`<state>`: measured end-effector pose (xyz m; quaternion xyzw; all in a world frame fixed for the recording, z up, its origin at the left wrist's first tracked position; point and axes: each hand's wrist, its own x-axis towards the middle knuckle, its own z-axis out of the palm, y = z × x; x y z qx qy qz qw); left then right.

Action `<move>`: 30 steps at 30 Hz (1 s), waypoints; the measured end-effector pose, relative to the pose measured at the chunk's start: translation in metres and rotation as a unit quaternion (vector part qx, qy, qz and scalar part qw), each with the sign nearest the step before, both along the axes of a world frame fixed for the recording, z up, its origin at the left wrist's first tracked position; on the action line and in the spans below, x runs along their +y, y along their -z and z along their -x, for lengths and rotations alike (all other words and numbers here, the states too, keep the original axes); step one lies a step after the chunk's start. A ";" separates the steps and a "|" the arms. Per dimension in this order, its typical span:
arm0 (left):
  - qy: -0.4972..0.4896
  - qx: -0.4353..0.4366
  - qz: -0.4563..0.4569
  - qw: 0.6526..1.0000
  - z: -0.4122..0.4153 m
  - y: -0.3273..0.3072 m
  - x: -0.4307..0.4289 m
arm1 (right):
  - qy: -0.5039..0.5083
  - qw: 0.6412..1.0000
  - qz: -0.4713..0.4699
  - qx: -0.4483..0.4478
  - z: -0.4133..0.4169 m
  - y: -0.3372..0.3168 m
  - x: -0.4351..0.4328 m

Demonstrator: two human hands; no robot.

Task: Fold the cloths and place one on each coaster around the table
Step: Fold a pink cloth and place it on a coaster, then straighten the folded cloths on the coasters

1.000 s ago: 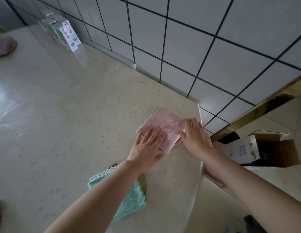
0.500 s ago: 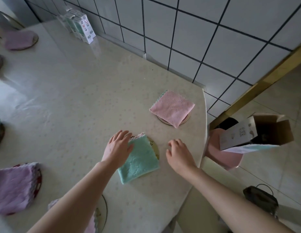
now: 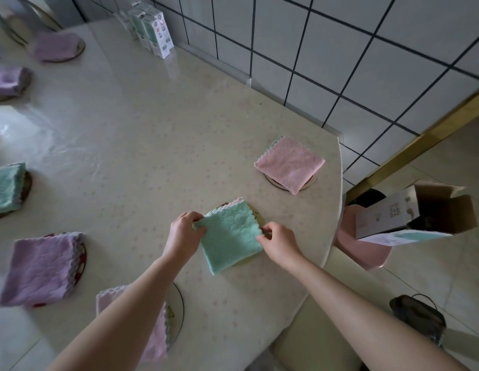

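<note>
A folded green cloth [image 3: 229,235] lies over a round coaster [image 3: 255,212] near the table's right edge. My left hand [image 3: 183,232] pinches its left corner and my right hand [image 3: 279,241] pinches its right corner. Beyond it a folded pink cloth [image 3: 289,163] sits on its own coaster [image 3: 310,182]. Under my left forearm a pink cloth [image 3: 158,336] covers a coaster [image 3: 178,311]. At the left, a purple cloth [image 3: 41,269], a green cloth [image 3: 6,187] and two more purple cloths [image 3: 56,45] [image 3: 8,80] lie on coasters.
The cream table [image 3: 131,145] stands against a tiled wall [image 3: 326,49]. Small cartons [image 3: 152,30] stand at the wall. Off the right edge, an open cardboard box [image 3: 420,212] rests on a pink stool [image 3: 361,250]. A dark bag [image 3: 417,317] lies on the floor.
My hands left the pink cloth on its coaster and came back to the green cloth. Both now pinch its corners. The view pulled back, showing more cloths at the left.
</note>
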<state>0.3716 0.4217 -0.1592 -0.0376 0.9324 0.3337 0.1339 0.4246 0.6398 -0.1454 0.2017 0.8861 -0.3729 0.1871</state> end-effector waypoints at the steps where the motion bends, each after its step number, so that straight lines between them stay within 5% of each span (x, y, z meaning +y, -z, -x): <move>1: -0.021 -0.005 -0.013 1.000 -0.002 0.000 0.000 | -0.007 1.000 -0.003 0.012 0.003 -0.002 0.002; 19: -0.150 -0.030 -0.033 0.988 -0.014 0.000 0.005 | -0.066 0.995 -0.070 -0.008 0.023 0.013 0.027; 24: -0.135 -0.009 -0.015 0.991 -0.035 -0.005 -0.016 | -0.124 0.973 -0.177 0.082 0.012 -0.005 0.017; 30: -0.126 0.011 -0.001 0.992 -0.075 -0.011 -0.069 | -0.193 0.956 -0.171 0.140 -0.017 -0.015 -0.035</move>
